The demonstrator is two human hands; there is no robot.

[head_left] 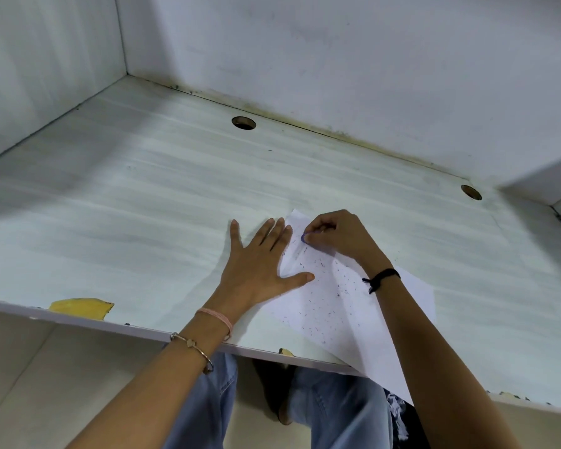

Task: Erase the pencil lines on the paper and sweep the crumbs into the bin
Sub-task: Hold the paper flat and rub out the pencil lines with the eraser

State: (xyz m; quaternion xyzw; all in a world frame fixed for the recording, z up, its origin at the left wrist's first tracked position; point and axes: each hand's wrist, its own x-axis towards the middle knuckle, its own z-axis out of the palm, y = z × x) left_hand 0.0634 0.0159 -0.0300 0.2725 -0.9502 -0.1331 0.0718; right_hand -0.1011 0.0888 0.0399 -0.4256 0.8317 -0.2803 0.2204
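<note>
Paper (353, 306) lies on desk (143, 205), near corner hung over front edge; thin, light, floppy, prob. creased if rubbed unpinned. It is pressed flat by left hand (259, 264), fingers straight & spread. Small blue eraser (305, 237) is pinched by right hand (340, 234) at far corner. Crumbs (321, 306) are scattered over paper.

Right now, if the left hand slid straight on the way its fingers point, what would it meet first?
The left hand would likely cross bare desk and reach the back wall; the far corner of the paper seems just right of that line.
</note>
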